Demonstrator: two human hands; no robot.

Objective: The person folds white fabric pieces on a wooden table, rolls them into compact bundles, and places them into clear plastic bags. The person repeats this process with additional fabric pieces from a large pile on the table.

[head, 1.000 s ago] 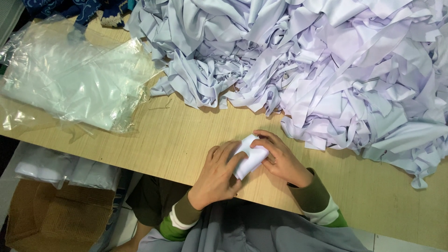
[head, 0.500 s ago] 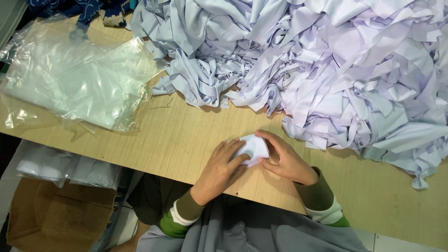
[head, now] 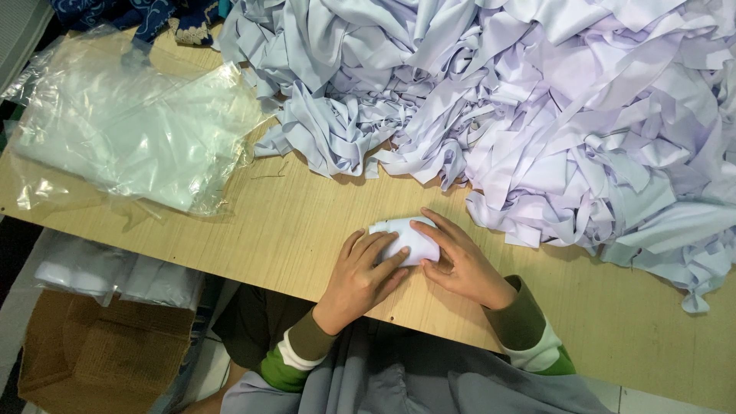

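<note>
Right, I see both hands, left hand [head: 360, 277] and right hand [head: 458, 264], pressing one folded white cloth [head: 406, 239] flat on the counter [head: 253, 230]; just beyond the cloth, a big strip heap [head: 537, 100] lies unsorted.

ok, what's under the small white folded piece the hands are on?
The wooden table: the folded white piece lies flat on it, pressed by the left hand and right hand. Anything tucked beneath or inside the fold is covered and cannot be seen.

Both hands cover much of the folded white cloth [head: 406, 238] (its underside unseen).
</note>
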